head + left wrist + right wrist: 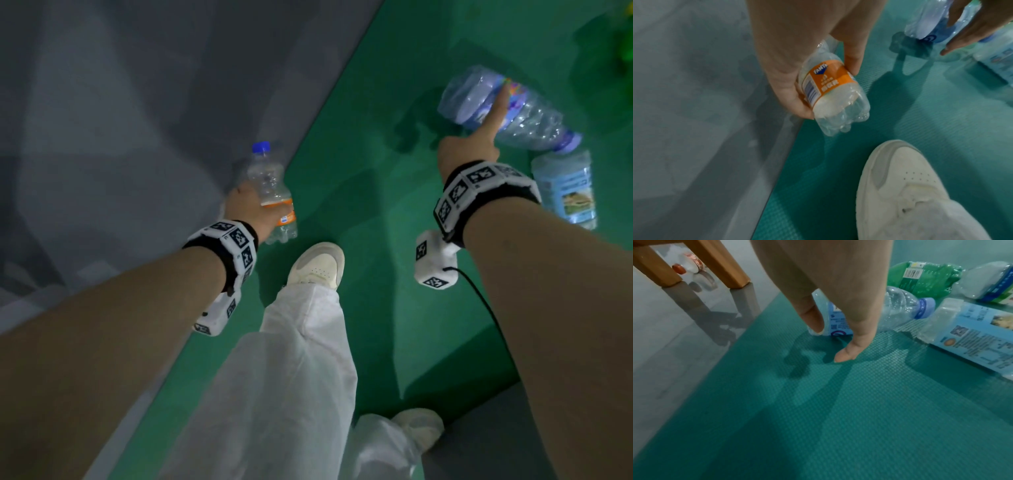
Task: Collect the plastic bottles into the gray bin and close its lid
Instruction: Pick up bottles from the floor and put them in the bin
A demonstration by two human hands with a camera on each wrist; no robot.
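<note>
Gripping the orange-labelled bottle [274,192] above the mat's edge, the left hand [248,205] wraps round its middle, while over right the right hand [472,144] reaches with loose, straight fingers across the crumpled clear bottle [534,113] lying on the green mat [394,205].

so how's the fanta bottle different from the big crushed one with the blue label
The Fanta bottle is small, keeps its shape and has an orange label; the crushed water bottle is larger, crumpled and blue-labelled. The left hand grips the Fanta bottle off the floor, while the crushed water bottle lies on the green mat with the right hand reaching over it. Both are clear, capped plastic.
</note>
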